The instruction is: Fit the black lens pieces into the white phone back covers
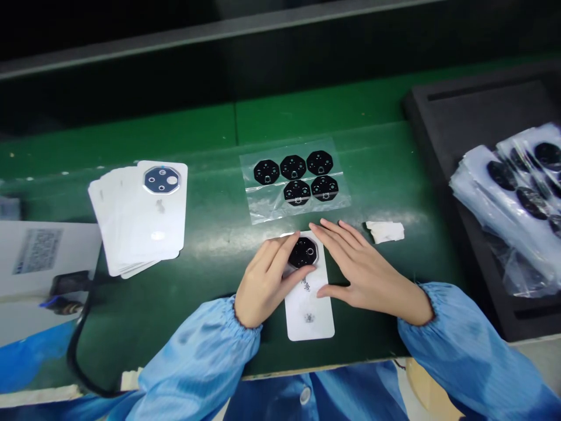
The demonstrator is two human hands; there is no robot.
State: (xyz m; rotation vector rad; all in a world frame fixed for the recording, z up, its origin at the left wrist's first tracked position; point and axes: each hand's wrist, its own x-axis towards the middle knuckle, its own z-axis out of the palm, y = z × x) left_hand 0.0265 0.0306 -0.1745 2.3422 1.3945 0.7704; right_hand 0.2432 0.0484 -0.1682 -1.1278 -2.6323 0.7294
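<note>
A white phone back panel (310, 318) with small dark markings lies upright in front of me on the green bench. At its upper end sits a black octagonal lens cover (303, 252) with small holes. My left hand (266, 276) has thumb and index finger around the cover's left side, touching it at the edges. My right hand (357, 263) rests along the panel's right edge, fingers stretched out and thumb apart, holding nothing. Beyond both hands, a clear film sheet (263, 206) carries several similar black octagonal covers (294, 168).
Fanned white panels (127, 225) lie at left, the top one bearing an octagonal lens cover (162, 180). A white box (26, 292) and black cable (74, 351) are farther left. A crumpled white scrap (385, 231) lies right. Bagged black pieces (504, 175) fill a dark tray (438, 128).
</note>
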